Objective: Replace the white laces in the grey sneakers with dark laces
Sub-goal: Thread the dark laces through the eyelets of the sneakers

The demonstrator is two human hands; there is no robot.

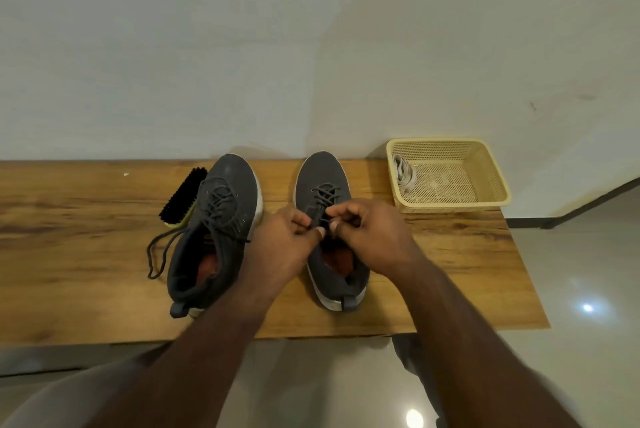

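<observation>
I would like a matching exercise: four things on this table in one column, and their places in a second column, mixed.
1. brush
2. white laces
3. left sneaker
4. right sneaker

a. inside the basket
b. under both hands
c. at the far left, beside a sneaker
d. its loose dark lace lies on the table

Pairs: 1-c, 2-a, 3-d, 4-b

— Where are the arms?

— Both bare forearms rise from the bottom edge, the left from about 7 o'clock, the right from about 5 o'clock, and converge near centre.

— And the hands?

— The left hand [287, 240] and right hand [367, 233] meet, backs up, knuckles toward 12 o'clock, fingers curled inward. Thumbs nearly touch; each seems to pinch something dark and thin, though the fingertips hide it.
</observation>
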